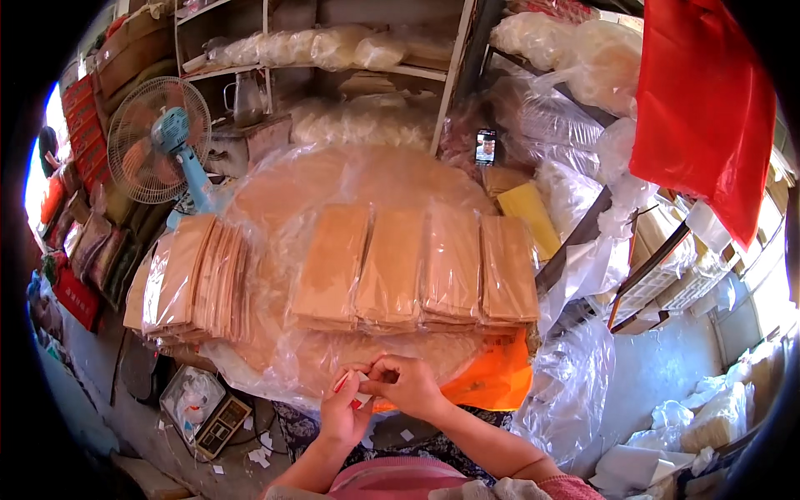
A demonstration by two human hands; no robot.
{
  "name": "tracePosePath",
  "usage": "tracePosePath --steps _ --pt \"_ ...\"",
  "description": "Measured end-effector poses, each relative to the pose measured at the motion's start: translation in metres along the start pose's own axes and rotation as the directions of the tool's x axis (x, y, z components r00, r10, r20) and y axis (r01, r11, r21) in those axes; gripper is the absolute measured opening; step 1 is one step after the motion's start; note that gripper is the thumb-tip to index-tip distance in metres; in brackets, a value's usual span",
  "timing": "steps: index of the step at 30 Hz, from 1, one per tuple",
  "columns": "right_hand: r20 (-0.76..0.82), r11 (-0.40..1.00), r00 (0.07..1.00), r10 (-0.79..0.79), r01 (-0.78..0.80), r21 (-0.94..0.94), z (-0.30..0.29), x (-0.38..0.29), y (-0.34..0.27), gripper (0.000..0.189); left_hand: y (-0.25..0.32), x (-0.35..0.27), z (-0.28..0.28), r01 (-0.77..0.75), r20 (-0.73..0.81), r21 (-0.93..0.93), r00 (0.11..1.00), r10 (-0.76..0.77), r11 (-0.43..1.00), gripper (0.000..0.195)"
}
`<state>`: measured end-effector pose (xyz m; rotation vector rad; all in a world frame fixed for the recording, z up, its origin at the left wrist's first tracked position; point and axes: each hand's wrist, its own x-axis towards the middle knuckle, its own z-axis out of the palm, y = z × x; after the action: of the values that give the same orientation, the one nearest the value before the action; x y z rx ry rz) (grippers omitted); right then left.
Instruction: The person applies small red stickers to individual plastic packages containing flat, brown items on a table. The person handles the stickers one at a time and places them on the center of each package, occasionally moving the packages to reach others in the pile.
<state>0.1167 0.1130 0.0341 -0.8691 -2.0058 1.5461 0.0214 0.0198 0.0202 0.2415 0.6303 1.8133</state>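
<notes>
My left hand [343, 407] holds a small red-and-white slip [363, 396], perhaps a label, just off the near edge of the work surface. The fingertips of my right hand [402, 382] pinch at the slip's right side. Both hands partly hide it. Beyond them, several flat stacks of thin brown sheets [389, 269] in clear plastic stand side by side. More plastic-wrapped brown packs [194, 275] lean together at the left. Beneath everything spreads a broad, round pile of brown sheets [294, 181] covered with clear film.
A blue fan [178, 134] stands at the back left. On the floor at left sits a digital scale [222, 425] near scattered paper bits [259, 456]. An orange plastic sheet [494, 378] hangs over the near right edge. At the back right are a lit phone [485, 147] and a yellow pack [530, 219].
</notes>
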Motion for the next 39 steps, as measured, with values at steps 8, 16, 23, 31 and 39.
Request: tracePosePath --steps 8,16,23,31,39 --pt "0.045 0.979 0.998 0.031 -0.04 0.198 -0.003 -0.002 0.011 0.011 -0.001 0.002 0.001 -0.024 0.042 0.042 0.999 0.023 0.999 0.035" --pt "-0.006 0.866 0.978 0.207 -0.18 0.466 -0.025 0.002 -0.009 0.019 0.005 0.001 0.002 -0.018 -0.074 0.172 0.997 0.031 0.985 0.026" --pt "-0.017 0.873 0.991 0.132 -0.108 0.475 -0.025 -0.001 -0.005 0.024 0.012 -0.003 0.005 0.007 -0.017 0.491 1.0 0.001 0.871 0.02" --pt "-0.064 0.926 0.994 0.085 -0.055 0.372 -0.035 -0.003 -0.007 0.018 0.016 -0.003 0.007 -0.202 0.091 0.904 0.952 0.293 0.378 0.008" --pt "0.243 0.72 0.941 0.235 -0.337 0.607 -0.04 -0.007 -0.005 0.025 0.025 0.009 -0.002 -0.685 0.749 0.662 0.623 0.225 -0.304 0.019"
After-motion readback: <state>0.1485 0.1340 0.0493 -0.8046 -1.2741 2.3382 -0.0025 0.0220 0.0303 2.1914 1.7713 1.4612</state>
